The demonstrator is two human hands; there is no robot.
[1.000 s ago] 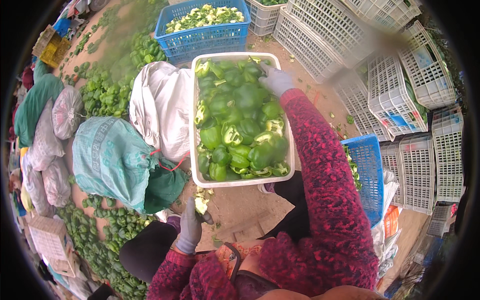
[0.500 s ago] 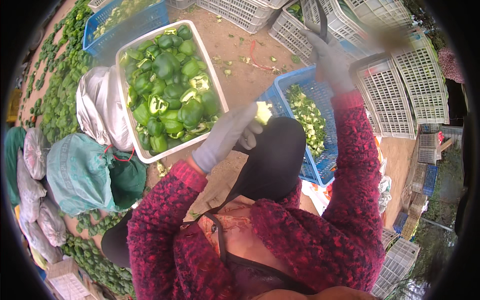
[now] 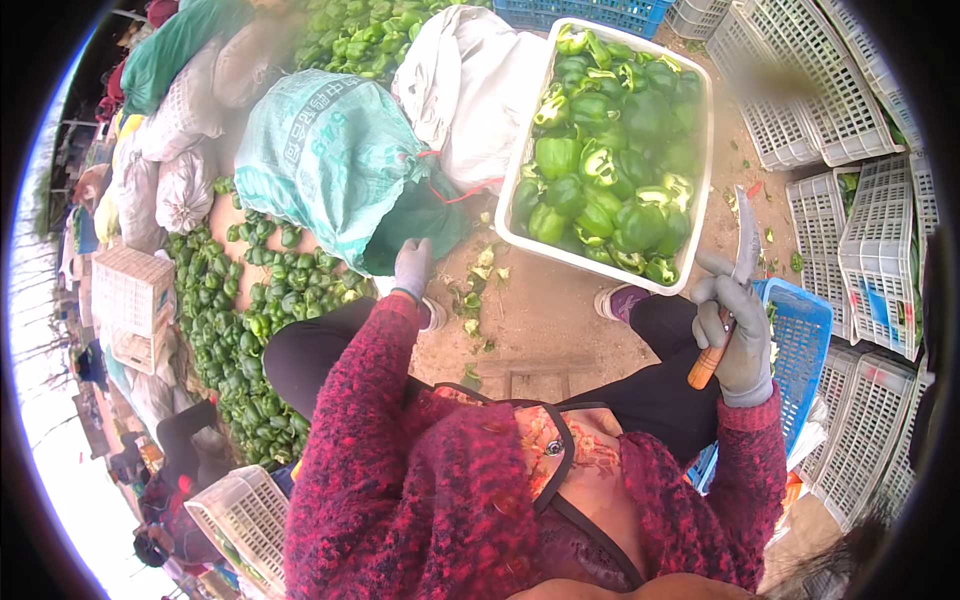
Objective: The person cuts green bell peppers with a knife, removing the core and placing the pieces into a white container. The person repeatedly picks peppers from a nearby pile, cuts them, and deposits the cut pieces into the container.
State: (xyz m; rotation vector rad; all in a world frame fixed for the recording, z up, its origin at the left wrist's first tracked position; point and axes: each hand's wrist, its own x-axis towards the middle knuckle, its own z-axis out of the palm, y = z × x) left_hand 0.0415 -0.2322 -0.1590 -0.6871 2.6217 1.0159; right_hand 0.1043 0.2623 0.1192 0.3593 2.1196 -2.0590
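My right hand (image 3: pixel 738 335), in a grey glove, is closed around the wooden handle of a knife (image 3: pixel 747 240). Its curved metal blade points up and away from me. My gloved left hand (image 3: pixel 411 268) is at the mouth of a green woven sack (image 3: pixel 325 165), its fingers looking closed on the sack's lower lip; the fingertips are partly hidden. A white tub (image 3: pixel 607 268) in front of me holds green bell peppers (image 3: pixel 592 215), several cut open at the top. Beside my right knee a blue crate (image 3: pixel 803 335) is partly covered by my right hand and arm.
A white sack (image 3: pixel 480 90) lies between the green sack and the tub. Loose peppers (image 3: pixel 240 340) spread over the ground at left. Stacked grey plastic crates (image 3: pixel 880 250) line the right side. Pepper scraps (image 3: pixel 478 300) lie on the dirt between my feet.
My view has swung left. My left hand has gone from beside the blue crate, where it held a pale pepper piece, to the green sack. My right hand, with the knife, has come nearer to me.
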